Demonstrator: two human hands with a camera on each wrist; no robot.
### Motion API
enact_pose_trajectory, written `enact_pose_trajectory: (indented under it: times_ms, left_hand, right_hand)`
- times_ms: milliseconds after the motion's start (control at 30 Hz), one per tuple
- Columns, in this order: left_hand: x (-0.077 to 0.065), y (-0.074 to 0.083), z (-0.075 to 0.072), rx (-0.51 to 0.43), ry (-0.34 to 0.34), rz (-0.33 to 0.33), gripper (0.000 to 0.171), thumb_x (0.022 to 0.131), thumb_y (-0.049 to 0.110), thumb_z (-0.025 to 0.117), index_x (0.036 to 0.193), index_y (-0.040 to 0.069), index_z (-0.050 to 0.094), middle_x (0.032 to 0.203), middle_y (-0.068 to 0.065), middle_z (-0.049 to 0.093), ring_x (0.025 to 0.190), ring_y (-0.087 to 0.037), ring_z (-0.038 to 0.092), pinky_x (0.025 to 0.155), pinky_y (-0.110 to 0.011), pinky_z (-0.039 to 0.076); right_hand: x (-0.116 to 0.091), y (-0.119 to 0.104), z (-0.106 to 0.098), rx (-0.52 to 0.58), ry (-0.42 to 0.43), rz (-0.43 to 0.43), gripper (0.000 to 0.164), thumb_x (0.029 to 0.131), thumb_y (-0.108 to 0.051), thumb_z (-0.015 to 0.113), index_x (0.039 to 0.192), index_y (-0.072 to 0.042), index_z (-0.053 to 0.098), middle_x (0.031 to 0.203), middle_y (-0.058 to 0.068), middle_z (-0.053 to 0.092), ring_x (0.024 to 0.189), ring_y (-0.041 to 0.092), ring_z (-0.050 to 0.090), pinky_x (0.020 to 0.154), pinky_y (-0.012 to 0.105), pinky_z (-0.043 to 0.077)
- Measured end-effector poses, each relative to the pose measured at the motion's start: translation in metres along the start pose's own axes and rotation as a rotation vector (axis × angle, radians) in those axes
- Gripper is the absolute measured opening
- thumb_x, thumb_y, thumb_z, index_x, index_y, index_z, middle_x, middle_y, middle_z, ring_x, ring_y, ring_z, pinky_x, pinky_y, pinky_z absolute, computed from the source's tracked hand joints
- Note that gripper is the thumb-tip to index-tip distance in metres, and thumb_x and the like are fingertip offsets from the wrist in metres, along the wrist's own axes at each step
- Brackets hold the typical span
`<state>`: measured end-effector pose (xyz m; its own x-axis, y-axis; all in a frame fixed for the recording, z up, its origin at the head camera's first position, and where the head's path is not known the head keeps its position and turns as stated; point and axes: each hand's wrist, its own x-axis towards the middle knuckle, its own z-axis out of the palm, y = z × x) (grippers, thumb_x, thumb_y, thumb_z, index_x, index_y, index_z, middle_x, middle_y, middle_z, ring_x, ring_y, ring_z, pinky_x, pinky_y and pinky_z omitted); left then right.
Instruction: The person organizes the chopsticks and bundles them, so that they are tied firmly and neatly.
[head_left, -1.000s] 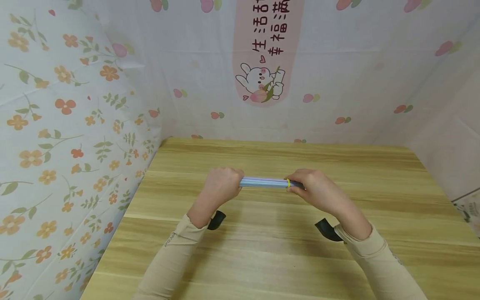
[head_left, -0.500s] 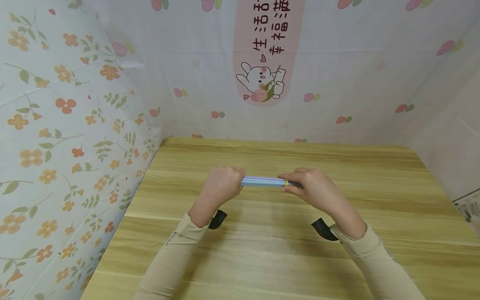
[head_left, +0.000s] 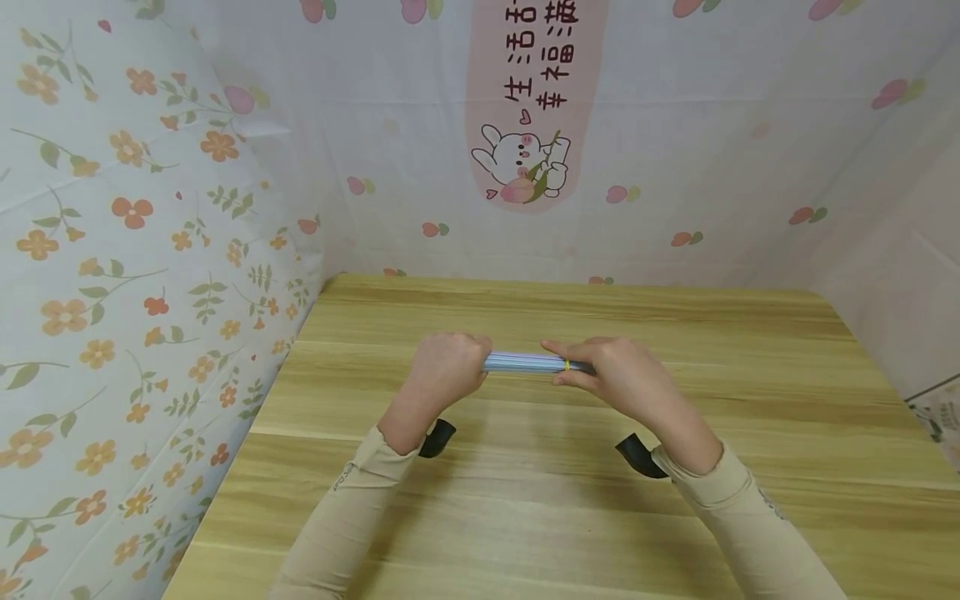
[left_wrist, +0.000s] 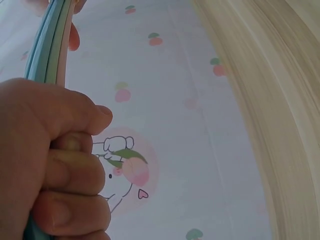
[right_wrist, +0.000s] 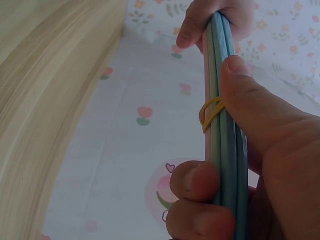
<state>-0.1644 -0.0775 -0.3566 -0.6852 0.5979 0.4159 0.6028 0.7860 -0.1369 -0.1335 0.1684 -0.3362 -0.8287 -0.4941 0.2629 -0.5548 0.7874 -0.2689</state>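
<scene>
A bundle of slim pastel sticks (head_left: 521,362) in blue, green and pink lies crosswise between both hands, held over the table. My left hand (head_left: 447,367) grips its left part in a fist, as the left wrist view also shows. A yellow rubber band (right_wrist: 214,112) circles the bundle near the right hand, its loop standing slightly off the pink side. With the thumb along one side and curled fingers on the other, my right hand (head_left: 630,375) holds the right part. In the right wrist view the thumb (right_wrist: 240,82) reaches past the band. Both palms hide the bundle's ends.
Beneath the hands is a wood-grain table (head_left: 525,517). A white printed cloth (head_left: 675,150) hangs behind its far edge, and a flowered cloth (head_left: 97,275) borders the left side. One curved black piece (head_left: 640,457) juts out by the right wrist, another black piece (head_left: 437,438) by the left.
My right hand has moved left toward the left hand, its thumb and forefinger now further past the rubber band. The band sits slightly further left too. My left hand has hardly moved.
</scene>
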Motion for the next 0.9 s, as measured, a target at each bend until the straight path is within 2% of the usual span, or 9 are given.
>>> enact_pose_trajectory:
  times_ms: [233,400,533,733,900]
  left_hand:
    - [-0.001,-0.001,0.000,-0.015,-0.007,-0.002,0.037,0.081,0.009,0.066,0.059,0.017,0.038,0.054,0.007,0.023,0.050,-0.009,0.018,0.043,-0.022,0.015]
    - [-0.002,-0.001,-0.002,-0.026,-0.015,-0.010,0.036,0.082,0.009,0.067,0.059,0.016,0.040,0.054,0.006,0.025,0.050,-0.008,0.020,0.042,-0.021,0.015]
    - [-0.004,-0.002,-0.003,-0.017,-0.016,-0.015,0.035,0.081,0.008,0.068,0.059,0.016,0.041,0.054,0.006,0.024,0.050,-0.009,0.019,0.042,-0.022,0.016]
    - [-0.004,-0.003,-0.003,-0.002,-0.019,-0.011,0.035,0.081,0.009,0.068,0.060,0.016,0.041,0.053,0.006,0.026,0.050,-0.009,0.018,0.043,-0.023,0.016]
    - [-0.003,-0.001,-0.005,0.011,-0.001,0.000,0.035,0.081,0.010,0.068,0.060,0.015,0.041,0.053,0.006,0.025,0.050,-0.009,0.018,0.043,-0.023,0.016]
  right_hand:
    - [-0.002,0.001,-0.001,-0.001,0.020,-0.024,0.049,0.078,-0.035,0.075,0.122,-0.015,0.066,0.098,0.004,0.072,0.066,0.006,0.059,0.059,0.025,0.046]
    - [-0.006,0.003,-0.003,-0.029,0.071,-0.031,0.046,0.076,-0.034,0.078,0.116,-0.012,0.070,0.083,-0.002,0.064,0.061,0.006,0.051,0.054,0.022,0.041]
    - [-0.009,0.005,-0.006,-0.053,0.105,-0.037,0.038,0.076,-0.031,0.079,0.108,-0.012,0.073,0.082,-0.002,0.060,0.063,0.008,0.050,0.054,0.022,0.041]
    - [-0.010,0.006,-0.008,-0.062,0.077,-0.022,0.027,0.079,-0.027,0.077,0.101,-0.011,0.073,0.084,-0.001,0.063,0.067,0.009,0.051,0.057,0.024,0.042]
    - [-0.010,0.004,-0.009,-0.065,0.048,-0.071,0.020,0.082,-0.023,0.074,0.095,-0.008,0.070,0.083,-0.003,0.062,0.068,0.008,0.050,0.059,0.024,0.043]
